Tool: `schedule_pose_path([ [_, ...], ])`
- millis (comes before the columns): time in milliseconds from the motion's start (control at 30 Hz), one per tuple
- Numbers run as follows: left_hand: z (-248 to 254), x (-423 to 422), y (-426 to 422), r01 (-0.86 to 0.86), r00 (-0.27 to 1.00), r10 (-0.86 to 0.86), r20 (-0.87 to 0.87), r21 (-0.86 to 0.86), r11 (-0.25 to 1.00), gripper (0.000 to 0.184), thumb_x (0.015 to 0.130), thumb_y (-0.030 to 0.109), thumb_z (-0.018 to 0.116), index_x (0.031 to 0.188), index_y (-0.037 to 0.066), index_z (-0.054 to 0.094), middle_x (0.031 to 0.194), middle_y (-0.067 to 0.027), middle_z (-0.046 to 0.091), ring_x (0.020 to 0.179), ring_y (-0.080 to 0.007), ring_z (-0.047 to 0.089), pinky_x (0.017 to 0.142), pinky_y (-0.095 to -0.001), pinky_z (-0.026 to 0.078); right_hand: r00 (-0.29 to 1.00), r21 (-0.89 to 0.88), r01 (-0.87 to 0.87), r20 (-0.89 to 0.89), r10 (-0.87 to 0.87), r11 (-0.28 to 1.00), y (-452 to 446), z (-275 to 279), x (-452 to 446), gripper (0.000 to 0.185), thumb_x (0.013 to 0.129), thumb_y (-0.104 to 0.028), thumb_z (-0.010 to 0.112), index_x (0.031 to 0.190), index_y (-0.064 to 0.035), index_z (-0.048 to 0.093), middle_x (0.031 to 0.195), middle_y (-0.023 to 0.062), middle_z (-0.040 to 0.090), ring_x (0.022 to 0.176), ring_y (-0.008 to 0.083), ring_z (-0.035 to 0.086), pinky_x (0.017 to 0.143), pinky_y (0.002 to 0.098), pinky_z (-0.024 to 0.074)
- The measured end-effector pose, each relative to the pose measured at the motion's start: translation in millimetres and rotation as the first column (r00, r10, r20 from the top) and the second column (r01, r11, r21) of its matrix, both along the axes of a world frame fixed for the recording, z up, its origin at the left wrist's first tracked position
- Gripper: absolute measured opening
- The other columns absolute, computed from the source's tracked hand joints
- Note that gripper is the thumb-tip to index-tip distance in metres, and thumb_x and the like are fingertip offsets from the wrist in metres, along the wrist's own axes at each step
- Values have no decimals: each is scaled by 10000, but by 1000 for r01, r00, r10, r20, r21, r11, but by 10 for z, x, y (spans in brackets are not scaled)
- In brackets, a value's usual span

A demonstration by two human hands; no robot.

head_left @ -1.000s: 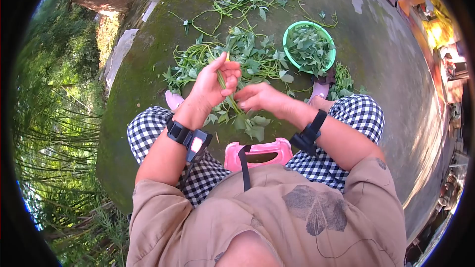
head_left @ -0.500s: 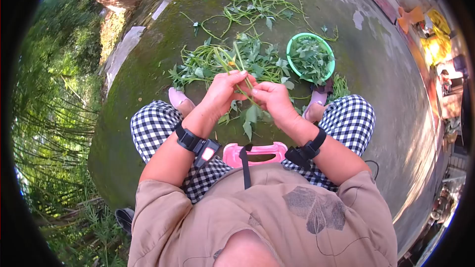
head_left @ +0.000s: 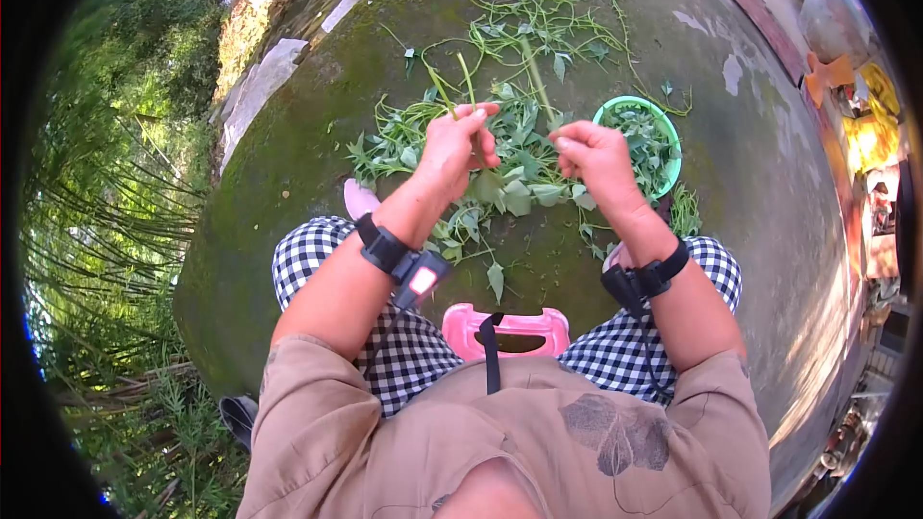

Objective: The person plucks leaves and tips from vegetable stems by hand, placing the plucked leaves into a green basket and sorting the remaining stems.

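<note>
My left hand (head_left: 460, 146) is closed on green stems (head_left: 467, 79) that stick up past its fingers, with leaves hanging below. To its right, my right hand (head_left: 593, 156) pinches a single long stem (head_left: 535, 77) that points up and to the left. The two hands are apart. Beneath and beyond them lies a pile of leafy vines (head_left: 519, 139) on the ground. A green-rimmed basket (head_left: 679, 159) full of picked leaves stands just right of my right hand, which partly overlaps its near side.
Bare vine stems (head_left: 538, 14) lie beyond the leafy pile. A pink plastic stool (head_left: 461, 332) shows between my knees. Pale stone blocks (head_left: 261, 86) edge the mossy ground at left, beside green plants. Yellow and orange items (head_left: 870, 139) are at the far right.
My hands were together on the stems and have moved apart. My right hand has shifted right with one stem in its fingers. The view has tilted, so the basket appears lower and farther right.
</note>
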State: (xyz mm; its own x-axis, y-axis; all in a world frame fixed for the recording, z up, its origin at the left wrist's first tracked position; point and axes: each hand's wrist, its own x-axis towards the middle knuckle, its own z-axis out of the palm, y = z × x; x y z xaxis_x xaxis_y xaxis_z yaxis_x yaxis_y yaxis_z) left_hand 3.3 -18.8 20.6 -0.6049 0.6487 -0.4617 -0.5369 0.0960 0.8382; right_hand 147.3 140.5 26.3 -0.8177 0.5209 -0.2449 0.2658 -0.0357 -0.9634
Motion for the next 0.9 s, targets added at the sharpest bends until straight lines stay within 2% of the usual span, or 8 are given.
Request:
schedule_pose_path([
  [67,-26,-179,46,21,999,-22,49,15,1000,243,972,149,488,1102,-22,602,656,-14,528,590,-121,518,552,-294,470,999,-34,-39,-19,38,999,204,91,-17,153,878,-75,604,987,2,678,644,-17,573,554,56,514,513,212,415],
  [100,-14,-223,105,-12,997,12,79,5,1000,210,949,137,522,1071,-10,610,612,25,451,512,-80,416,449,-245,357,999,-40,-38,-24,37,998,291,110,-46,159,881,-76,603,998,3,674,638,-20,565,554,53,510,511,211,414],
  [233,29,-329,185,-27,985,32,168,-31,999,195,936,196,588,1058,48,623,583,66,378,449,-40,274,405,-212,196,997,2,-82,-2,82,997,387,204,-51,151,887,-83,607,984,3,685,665,-17,589,571,44,514,528,205,418],
  [367,103,-409,262,-72,930,-32,365,268,961,336,980,288,555,1168,10,572,650,38,434,462,-57,315,389,-214,228,986,70,-167,2,167,983,330,90,-55,136,876,-81,613,949,-5,698,689,-17,606,609,46,520,567,217,434],
  [500,226,-508,281,-29,982,-30,184,310,950,287,967,187,561,1147,-36,575,763,-32,589,497,-69,417,408,-207,319,974,153,-228,33,226,962,261,77,-44,141,866,-108,629,929,1,692,679,-5,599,623,58,514,581,238,434],
  [633,292,-392,286,61,985,-102,137,275,960,243,953,135,567,1120,-38,607,776,-63,626,519,-73,466,413,-202,328,959,292,-282,73,273,914,232,15,-34,179,870,-148,646,943,13,678,669,8,595,621,68,518,578,249,431],
  [767,271,-179,364,169,977,-190,96,194,966,285,948,155,585,1151,-44,611,766,-59,610,512,-82,462,412,-203,326,978,134,-132,-142,150,982,121,79,-111,195,884,-154,650,992,8,661,675,0,598,612,62,519,562,242,427],
  [900,328,-145,388,82,970,-151,189,332,940,302,935,264,622,1026,-20,666,707,-42,572,503,-83,448,411,-214,313,984,66,-53,-169,64,996,142,125,-173,126,898,-101,622,956,4,660,680,-12,596,609,45,526,559,215,434],
])
